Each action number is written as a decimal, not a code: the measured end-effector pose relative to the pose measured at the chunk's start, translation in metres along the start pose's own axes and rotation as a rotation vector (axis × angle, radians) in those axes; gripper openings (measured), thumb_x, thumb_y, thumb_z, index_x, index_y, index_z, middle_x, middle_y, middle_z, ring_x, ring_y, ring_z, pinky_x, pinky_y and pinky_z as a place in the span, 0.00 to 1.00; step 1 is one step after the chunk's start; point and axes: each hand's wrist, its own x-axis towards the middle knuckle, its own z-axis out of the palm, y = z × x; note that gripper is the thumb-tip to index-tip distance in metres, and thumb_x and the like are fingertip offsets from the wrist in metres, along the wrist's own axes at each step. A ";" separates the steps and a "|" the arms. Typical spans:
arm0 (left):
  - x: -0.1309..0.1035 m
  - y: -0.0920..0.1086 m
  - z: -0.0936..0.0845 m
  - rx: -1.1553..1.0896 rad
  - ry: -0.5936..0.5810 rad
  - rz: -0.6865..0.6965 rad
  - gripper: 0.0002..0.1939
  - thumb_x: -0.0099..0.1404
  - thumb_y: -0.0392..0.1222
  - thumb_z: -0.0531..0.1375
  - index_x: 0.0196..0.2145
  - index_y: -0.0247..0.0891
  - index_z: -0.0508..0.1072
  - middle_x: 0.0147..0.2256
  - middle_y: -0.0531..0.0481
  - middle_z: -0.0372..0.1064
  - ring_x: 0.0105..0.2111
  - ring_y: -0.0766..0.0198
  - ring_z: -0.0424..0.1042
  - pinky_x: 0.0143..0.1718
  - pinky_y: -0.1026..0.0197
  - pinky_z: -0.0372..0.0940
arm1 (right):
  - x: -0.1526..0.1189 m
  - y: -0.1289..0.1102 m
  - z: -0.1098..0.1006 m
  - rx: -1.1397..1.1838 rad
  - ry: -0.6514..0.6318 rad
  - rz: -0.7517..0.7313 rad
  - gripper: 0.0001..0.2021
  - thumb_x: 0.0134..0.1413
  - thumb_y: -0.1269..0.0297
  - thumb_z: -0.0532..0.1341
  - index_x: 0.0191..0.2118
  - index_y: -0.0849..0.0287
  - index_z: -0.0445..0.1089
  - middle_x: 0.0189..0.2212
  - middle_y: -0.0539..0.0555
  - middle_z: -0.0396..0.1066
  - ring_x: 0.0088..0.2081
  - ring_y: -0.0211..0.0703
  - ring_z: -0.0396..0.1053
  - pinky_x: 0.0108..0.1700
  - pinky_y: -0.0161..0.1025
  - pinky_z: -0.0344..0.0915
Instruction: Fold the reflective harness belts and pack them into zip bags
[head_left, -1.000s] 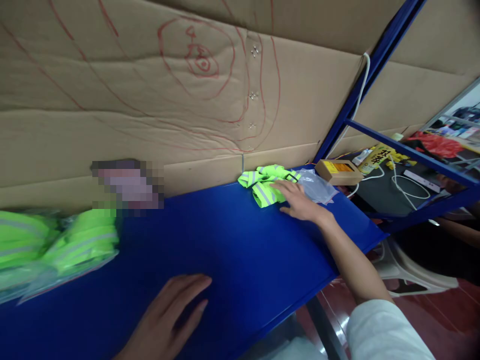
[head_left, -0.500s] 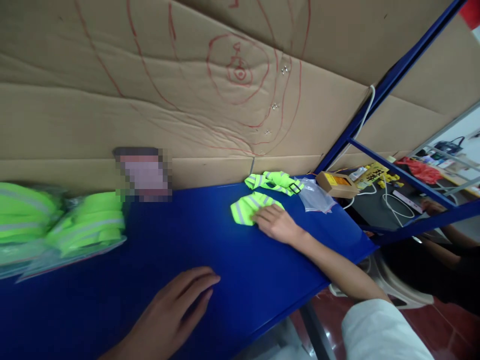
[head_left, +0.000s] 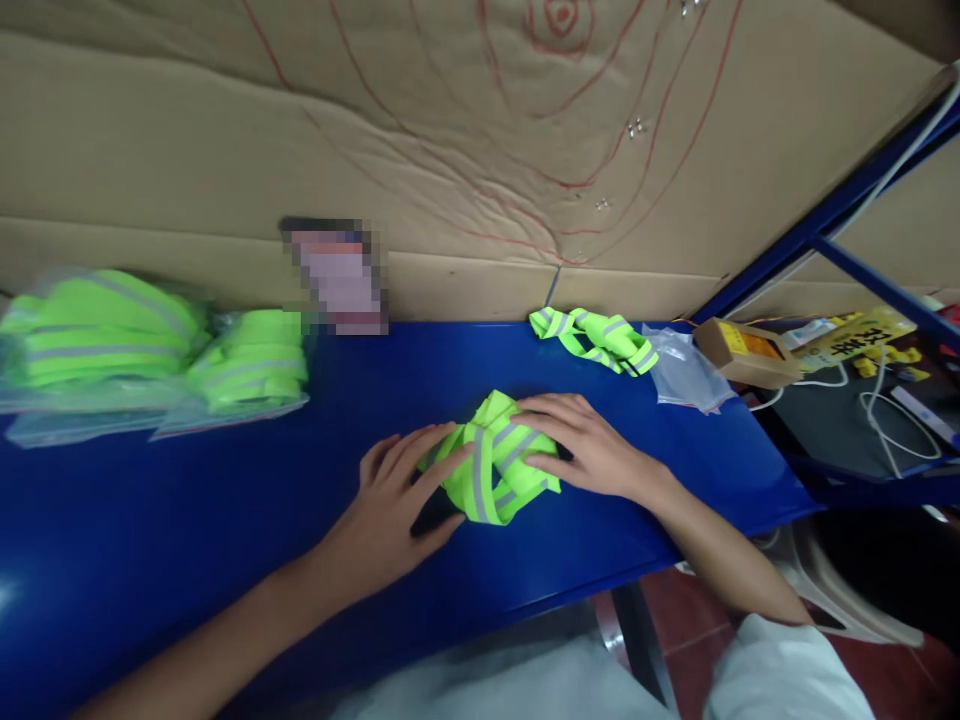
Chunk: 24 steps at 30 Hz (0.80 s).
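A crumpled neon-yellow reflective strap [head_left: 491,470] with grey stripes lies in a loose bundle on the blue table [head_left: 360,400]. My left hand [head_left: 397,490] takes hold of the bundle's left side, its index finger over the fabric and its thumb low beside it. From the right, my right hand [head_left: 589,445] has its curled fingers on the folds; the fingertips are partly hidden in them. Behind, near the cardboard wall, lies a second reflective strap [head_left: 600,338], untouched.
Bagged reflective straps [head_left: 112,335] sit at the left. A blurred-out object [head_left: 341,280] leans on the cardboard wall [head_left: 450,150]. Clear plastic bags [head_left: 686,368] and a small cardboard box [head_left: 746,352] lie at the right, beside a blue metal frame [head_left: 885,280].
My right hand has brought the strap from the back toward the table's middle. My left hand has moved up and right onto it. The view has shifted downward and left.
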 end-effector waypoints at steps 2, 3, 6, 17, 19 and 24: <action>0.000 0.002 -0.005 -0.015 0.017 0.027 0.35 0.72 0.45 0.60 0.72 0.49 0.53 0.68 0.36 0.57 0.68 0.42 0.59 0.66 0.32 0.54 | -0.002 0.008 0.000 0.066 -0.113 0.040 0.32 0.70 0.47 0.60 0.72 0.54 0.59 0.71 0.63 0.58 0.71 0.54 0.58 0.68 0.54 0.62; 0.001 0.003 -0.008 -0.027 0.036 0.043 0.36 0.71 0.47 0.61 0.72 0.48 0.53 0.68 0.34 0.55 0.68 0.41 0.58 0.66 0.32 0.53 | -0.002 0.009 0.003 0.082 -0.140 0.044 0.37 0.68 0.44 0.61 0.74 0.54 0.55 0.73 0.64 0.52 0.73 0.55 0.54 0.69 0.55 0.60; 0.009 0.006 -0.016 -0.045 0.098 0.062 0.41 0.69 0.54 0.63 0.73 0.46 0.51 0.73 0.31 0.42 0.72 0.34 0.49 0.67 0.29 0.50 | -0.001 0.001 0.013 0.062 -0.139 0.019 0.47 0.62 0.39 0.64 0.77 0.56 0.49 0.77 0.66 0.38 0.77 0.59 0.42 0.73 0.60 0.53; 0.013 0.004 -0.033 -0.426 0.028 0.323 0.13 0.75 0.49 0.56 0.44 0.39 0.76 0.37 0.46 0.75 0.35 0.61 0.75 0.39 0.57 0.71 | -0.002 -0.004 0.012 -0.039 -0.131 0.010 0.34 0.65 0.60 0.62 0.73 0.56 0.55 0.77 0.62 0.40 0.78 0.58 0.38 0.75 0.64 0.49; 0.012 0.008 -0.037 -0.553 -0.074 0.335 0.17 0.78 0.49 0.51 0.39 0.39 0.76 0.34 0.47 0.75 0.32 0.63 0.75 0.34 0.59 0.70 | -0.002 -0.008 0.015 -0.080 -0.097 0.009 0.32 0.64 0.63 0.61 0.71 0.57 0.57 0.77 0.63 0.41 0.78 0.59 0.38 0.75 0.66 0.47; 0.023 0.026 -0.021 -0.444 0.032 0.258 0.13 0.77 0.40 0.52 0.44 0.36 0.77 0.41 0.44 0.77 0.40 0.61 0.77 0.44 0.58 0.73 | 0.005 -0.023 0.032 -0.205 -0.028 0.051 0.27 0.70 0.54 0.59 0.68 0.61 0.61 0.74 0.68 0.49 0.74 0.63 0.51 0.70 0.63 0.60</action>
